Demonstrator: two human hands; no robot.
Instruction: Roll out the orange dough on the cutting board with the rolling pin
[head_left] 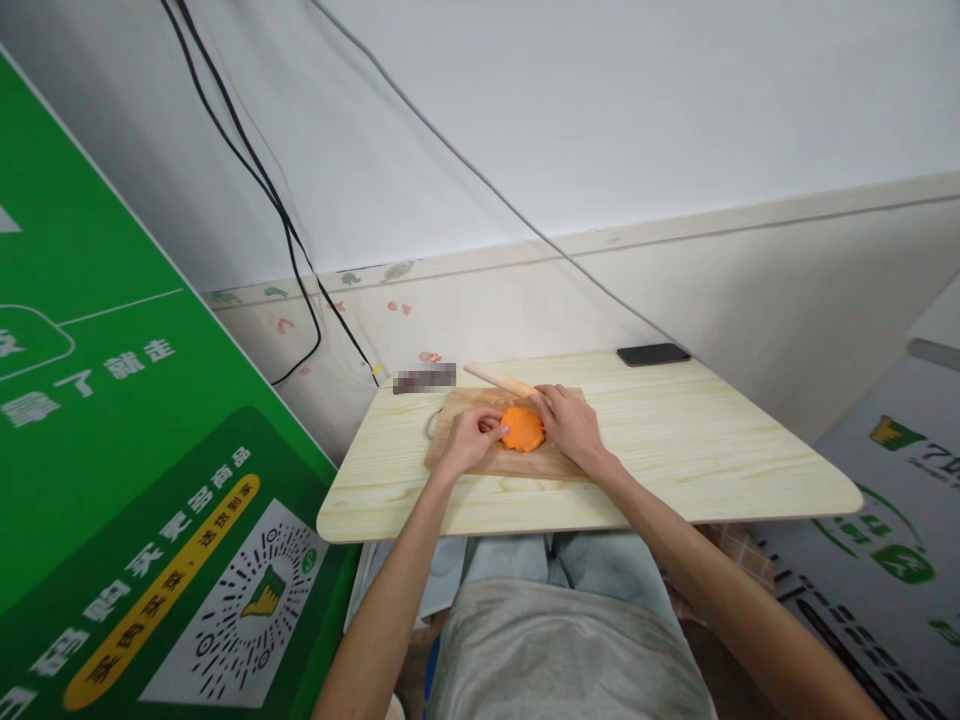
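You have an orange disc (523, 430) just below and right of the centre of the frame, over a wooden board (517, 465) on the pale worktop (712, 430). Your left hand (466, 441) has its grip closed on the disc's left edge, thumb overlapping the orange. Your right hand (572, 426) has its grip closed on the lower end of a stick (495, 377), which slants from there toward the upper left, past the disc; that same hand also meets the disc's right edge. A metal loop (430, 424) shows at the board's left side. Near the worktop's far left corner, you have a pixelated item (424, 378), too coarse to make out. A dark phone (652, 354) lies at the far edge, right of centre. A green panel (150, 450) fills the frame's left side.
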